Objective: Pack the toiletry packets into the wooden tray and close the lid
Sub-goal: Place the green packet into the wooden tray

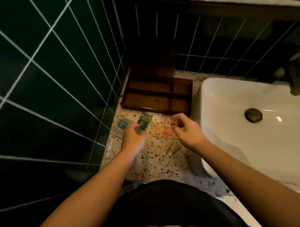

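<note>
The wooden tray sits on the speckled counter against the green tiled wall, its lid standing open and upright behind it; its compartments look empty. My left hand grips a green patterned packet just in front of the tray. A grey-blue packet lies left of it. My right hand hovers over an orange-red packet, fingers pinched on something thin and clear that I cannot make out. Several cotton swabs lie on the counter between my wrists.
A white sink basin with a dark drain fills the right side, its rim close to the tray and to my right hand. Green tiled walls close off the left and back. A dark shelf runs above.
</note>
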Available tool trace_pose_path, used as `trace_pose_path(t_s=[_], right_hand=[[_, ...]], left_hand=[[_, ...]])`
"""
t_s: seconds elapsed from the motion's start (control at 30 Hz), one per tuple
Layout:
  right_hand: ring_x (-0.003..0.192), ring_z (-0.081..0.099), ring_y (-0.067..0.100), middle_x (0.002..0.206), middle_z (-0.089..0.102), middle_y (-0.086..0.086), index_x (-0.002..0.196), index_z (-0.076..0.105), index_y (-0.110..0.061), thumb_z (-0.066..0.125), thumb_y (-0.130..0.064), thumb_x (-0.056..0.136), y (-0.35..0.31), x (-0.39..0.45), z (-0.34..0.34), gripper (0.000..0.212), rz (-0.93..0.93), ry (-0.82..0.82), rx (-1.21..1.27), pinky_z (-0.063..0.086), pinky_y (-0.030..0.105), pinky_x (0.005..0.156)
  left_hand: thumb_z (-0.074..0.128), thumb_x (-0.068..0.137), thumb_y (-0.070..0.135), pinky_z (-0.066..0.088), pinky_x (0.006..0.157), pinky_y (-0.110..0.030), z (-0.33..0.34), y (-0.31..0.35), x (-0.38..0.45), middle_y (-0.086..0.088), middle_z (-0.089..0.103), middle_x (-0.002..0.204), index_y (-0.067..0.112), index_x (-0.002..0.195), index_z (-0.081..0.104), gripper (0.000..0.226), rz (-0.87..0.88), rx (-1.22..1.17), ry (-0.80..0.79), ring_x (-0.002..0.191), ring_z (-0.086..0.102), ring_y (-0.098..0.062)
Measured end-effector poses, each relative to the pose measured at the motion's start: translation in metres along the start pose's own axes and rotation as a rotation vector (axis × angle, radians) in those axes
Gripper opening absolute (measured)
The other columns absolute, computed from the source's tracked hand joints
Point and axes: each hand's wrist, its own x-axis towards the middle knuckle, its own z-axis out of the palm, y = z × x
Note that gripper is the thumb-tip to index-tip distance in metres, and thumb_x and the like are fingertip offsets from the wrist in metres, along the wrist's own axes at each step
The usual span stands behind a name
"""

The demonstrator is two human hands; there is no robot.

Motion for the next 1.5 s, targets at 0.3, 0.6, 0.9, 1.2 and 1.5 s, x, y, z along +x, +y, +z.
trace_pose_path(t_s=[0.3, 0.6, 0.9, 1.2, 1.5], right_hand=[[0.134, 0.046, 0.028, 0.151, 0.042, 0.009, 0.15, 0.036, -0.017, 0.057, -0.022, 0.097, 0.002, 0.056, 0.013, 0.057, 0.124, -0.054, -0.095, 0.039, 0.037, 0.111], [0.149, 0.019, 0.034, 0.163, 0.02, 0.013, 0.158, 0.015, -0.012, 0.051, -0.027, 0.094, 0.02, 0.095, 0.017, 0.074, 0.186, -0.172, -0.495, 0.022, 0.048, 0.121], [0.124, 0.05, 0.037, 0.137, 0.053, 0.015, 0.139, 0.046, -0.011, 0.051, -0.024, 0.092, 0.03, 0.099, 0.012, 0.049, 0.235, -0.238, -0.589, 0.044, 0.047, 0.101], [0.138, 0.041, 0.032, 0.148, 0.047, 0.011, 0.148, 0.041, -0.014, 0.048, -0.022, 0.092, 0.039, 0.087, 0.019, 0.057, 0.137, -0.177, -0.621, 0.027, 0.049, 0.118], [0.139, 0.039, 0.033, 0.151, 0.045, 0.013, 0.149, 0.04, -0.013, 0.046, -0.022, 0.093, 0.04, 0.09, 0.018, 0.058, 0.15, -0.181, -0.579, 0.028, 0.047, 0.117]], left_hand=[[0.061, 0.095, 0.016, 0.043, 0.105, -0.05, 0.012, -0.013, 0.026, -0.012, 0.039, 0.15, 0.017, 0.144, 0.043, 0.052, 0.13, 0.551, 0.041, 0.133, 0.041, -0.039], [0.064, 0.091, 0.008, 0.045, 0.098, -0.05, 0.016, -0.007, 0.041, -0.019, 0.05, 0.138, 0.012, 0.135, 0.044, 0.049, 0.104, 0.715, 0.069, 0.125, 0.049, -0.04], [0.061, 0.094, 0.007, 0.055, 0.071, -0.04, 0.009, -0.008, 0.038, -0.007, 0.064, 0.112, 0.016, 0.132, 0.044, 0.043, 0.049, 0.461, -0.037, 0.093, 0.064, -0.025], [0.058, 0.097, 0.01, 0.051, 0.072, -0.039, -0.013, 0.041, 0.035, -0.001, 0.064, 0.114, 0.023, 0.13, 0.051, 0.036, 0.319, 0.475, 0.024, 0.095, 0.063, -0.024], [0.059, 0.094, 0.012, 0.028, 0.104, -0.054, 0.004, 0.112, 0.097, -0.003, 0.06, 0.134, 0.034, 0.141, 0.052, 0.052, 0.508, 0.99, 0.011, 0.13, 0.042, -0.034]])
